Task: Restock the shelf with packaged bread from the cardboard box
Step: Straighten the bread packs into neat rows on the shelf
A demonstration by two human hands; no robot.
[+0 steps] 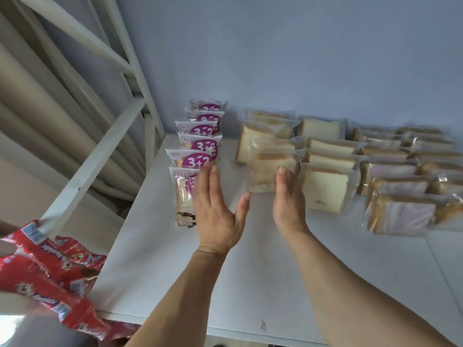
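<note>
White shelf board (pixel 250 271) under a pale wall carries rows of soft bread in crinkly clear film. Both hands work at arranging: the left hand (pixel 215 209) hovers flat, fingers straight, beside the purple-labelled packs (pixel 198 156); the right hand (pixel 288 199) presses straight fingers against a clear-wrapped loaf pack (pixel 265 171). Next, likely squaring that row. No cardboard box is visible.

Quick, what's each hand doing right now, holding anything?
Left hand: open, fingers straight, beside the purple-label packs, holding nothing.
Right hand: open, fingers straight against a clear-wrapped bread pack, not gripping it.
</note>
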